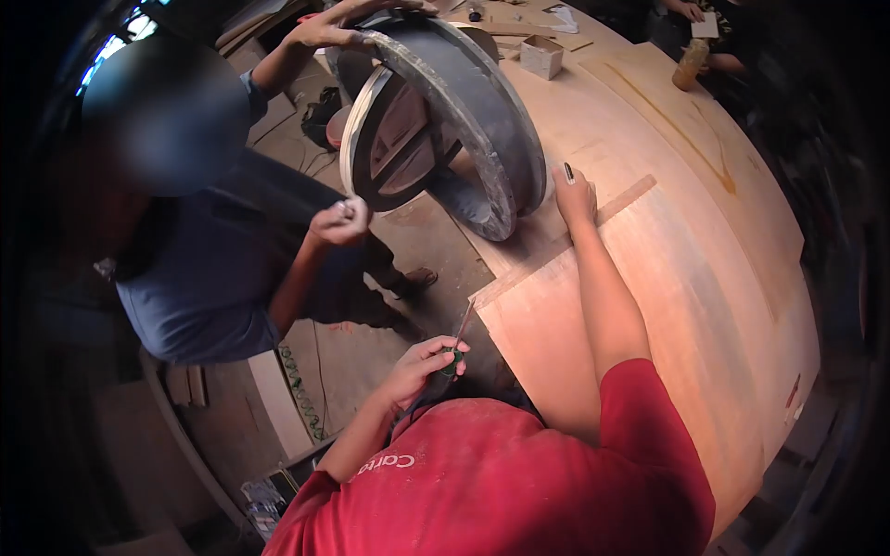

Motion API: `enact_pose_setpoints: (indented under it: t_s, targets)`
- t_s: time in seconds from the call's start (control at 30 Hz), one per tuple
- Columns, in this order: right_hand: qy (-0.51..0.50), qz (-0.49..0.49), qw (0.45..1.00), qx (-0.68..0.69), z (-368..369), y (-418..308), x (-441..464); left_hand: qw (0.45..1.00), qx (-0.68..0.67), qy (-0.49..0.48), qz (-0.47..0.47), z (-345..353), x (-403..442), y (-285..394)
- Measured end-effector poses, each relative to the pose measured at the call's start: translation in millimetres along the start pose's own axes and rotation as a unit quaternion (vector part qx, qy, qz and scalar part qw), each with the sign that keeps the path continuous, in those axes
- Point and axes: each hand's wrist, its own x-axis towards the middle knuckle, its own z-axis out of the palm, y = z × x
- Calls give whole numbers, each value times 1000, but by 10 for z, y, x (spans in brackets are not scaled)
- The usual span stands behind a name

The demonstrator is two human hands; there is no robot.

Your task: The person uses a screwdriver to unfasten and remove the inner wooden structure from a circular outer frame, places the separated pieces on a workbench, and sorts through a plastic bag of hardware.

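Observation:
My left hand (428,371) is closed around a screwdriver (453,360) with a green handle. Its thin shaft points up to the near left corner of a pale plywood panel (556,324). My right hand (577,196) is on the far side of the panel, close to the right edge of a large grey ring-shaped form (528,157). Its fingers look curled, and a small dark thing shows at their tips; I cannot make out what it is. The ring form stands upright at the table edge, with a wooden inner rim and crossbars.
A person in a blue shirt (204,287) stands at left, one hand atop the ring form, the other closed beside it. A small wooden box (541,57) sits on the table (630,120). Another person's hands hold a small board (705,25) near a amber-coloured bottle (688,65).

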Motion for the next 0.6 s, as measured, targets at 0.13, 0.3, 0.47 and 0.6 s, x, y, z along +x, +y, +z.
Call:
enact_pose_setpoints:
  t_s: [0.13, 0.3, 0.47, 0.6]
  targets:
    - [62, 33, 997, -9, -348, 400, -609, 998, -31, -55, -25, -285, 242, 119]
    - [139, 62, 983, -105, -407, 1182, -1536, 992, 69, -104, -4, -305, 579, 173]
    - [186, 24, 964, -191, -256, 1686, -2050, 990, 62, -118, -38, -11, 959, -20]
    - [179, 17, 964, -197, -232, 1882, -2099, 991, 63, -99, -69, 357, 1293, 44]
